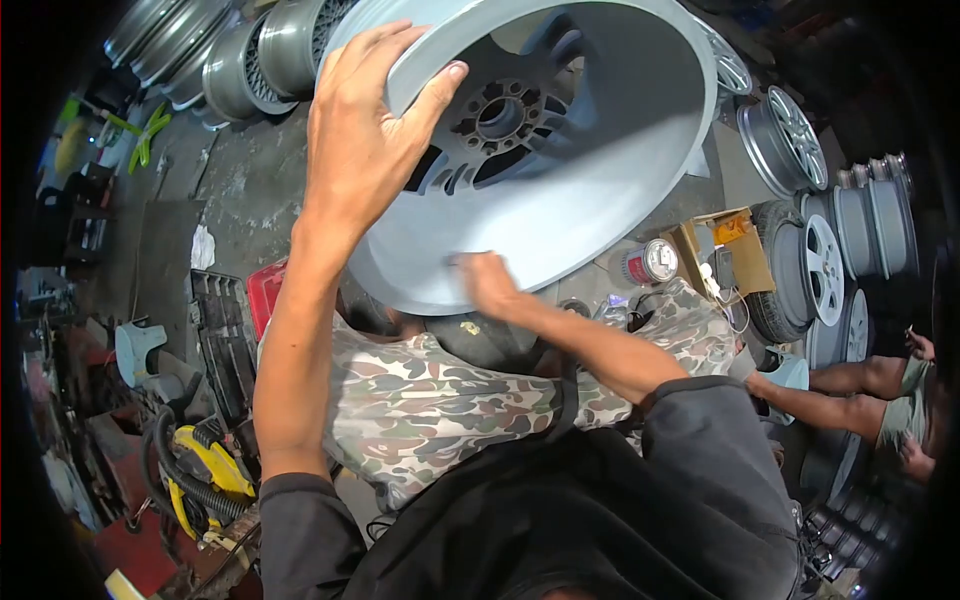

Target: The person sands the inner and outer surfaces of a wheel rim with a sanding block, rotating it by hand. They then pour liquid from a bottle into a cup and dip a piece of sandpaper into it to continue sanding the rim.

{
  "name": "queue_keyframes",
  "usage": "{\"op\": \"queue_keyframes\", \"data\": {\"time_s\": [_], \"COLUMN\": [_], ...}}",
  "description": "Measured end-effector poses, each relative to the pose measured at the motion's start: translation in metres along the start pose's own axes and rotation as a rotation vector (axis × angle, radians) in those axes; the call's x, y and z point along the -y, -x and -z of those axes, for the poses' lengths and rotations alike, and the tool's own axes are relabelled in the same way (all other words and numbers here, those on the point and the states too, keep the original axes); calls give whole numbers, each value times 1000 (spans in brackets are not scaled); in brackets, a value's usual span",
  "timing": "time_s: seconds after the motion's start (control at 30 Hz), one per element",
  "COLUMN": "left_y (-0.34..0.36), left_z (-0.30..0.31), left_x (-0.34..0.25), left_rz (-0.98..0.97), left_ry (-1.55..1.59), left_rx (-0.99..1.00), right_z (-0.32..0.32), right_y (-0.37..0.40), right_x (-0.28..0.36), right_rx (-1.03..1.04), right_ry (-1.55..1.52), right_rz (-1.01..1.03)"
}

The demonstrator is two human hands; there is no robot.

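1. Head view: the right hand (487, 283) is pressing against the lower inside wall of a pale blue-grey round metal wheel rim (600, 170). Its fingers are blurred, so I cannot tell whether they are lying flat or pinching something.
2. Directly under that hand, green-and-brown camouflage fabric (430, 400) is spreading across the lap. A black rounded object (470, 335) is sitting between the fabric and the rim's bottom edge.
3. The left hand (365, 130) is reaching higher and farther out, closing on the rim's upper lip. The fingers are wrapping over the outside and the thumb is hooking inside.
4. The rim is lying between the two hands, tilted, with its open barrel facing the person. Its axis is running away from the hands toward the spoked hub, deep inside. The right hand is the nearer one, and the barrel wall is extending up and to the right of it.
5. Just right of the right hand, a small cylindrical can with a red label (650, 262) is standing near an open brown cardboard box (735, 245).
6. Below and left of the left arm, a yellow machine with a black ribbed hose (205, 475) is lying on the floor.
7. Far right of both hands, another person's bare legs (850, 385) are showing beside leaning silver wheels (825, 265).
8. Beyond the left hand, a row of grey metal rims (215, 50) is standing on the floor.
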State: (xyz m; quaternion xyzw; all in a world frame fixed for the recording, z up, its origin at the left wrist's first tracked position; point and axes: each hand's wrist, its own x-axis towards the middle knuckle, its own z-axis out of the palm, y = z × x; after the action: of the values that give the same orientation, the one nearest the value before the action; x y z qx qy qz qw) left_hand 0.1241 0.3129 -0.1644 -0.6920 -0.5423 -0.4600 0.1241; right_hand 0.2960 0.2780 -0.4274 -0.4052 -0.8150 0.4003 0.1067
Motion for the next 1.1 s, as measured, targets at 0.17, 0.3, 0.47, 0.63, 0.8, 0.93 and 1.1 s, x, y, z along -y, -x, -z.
{"op": "queue_keyframes", "data": {"time_s": [0.17, 0.3, 0.47, 0.63, 0.8, 0.93, 1.1], "left_y": [1, 0, 4, 0, -1, -1, -1], "left_z": [2, 3, 6, 0, 3, 2, 4], "left_x": [-2, -8, -7, 0, -7, -4, -9], "left_rz": [42, 45, 57, 29, 83, 26, 75], "left_ry": [-3, 19, 15, 40, 45, 60, 62], "left_rx": [14, 25, 48, 4, 49, 34, 87], "right_z": [68, 8, 37, -25, 45, 109, -41], "right_y": [-8, 24, 25, -38, -124, -114, -68], "right_x": [181, 85, -126, -66, 143, 163, -5], "right_rx": [-479, -149, -3, -206, -850, -686, -429], "right_ry": [-699, -296, 447, 156, -746, -1161, -215], "right_rz": [145, 231, 93, 179, 467, 377, 351]}}
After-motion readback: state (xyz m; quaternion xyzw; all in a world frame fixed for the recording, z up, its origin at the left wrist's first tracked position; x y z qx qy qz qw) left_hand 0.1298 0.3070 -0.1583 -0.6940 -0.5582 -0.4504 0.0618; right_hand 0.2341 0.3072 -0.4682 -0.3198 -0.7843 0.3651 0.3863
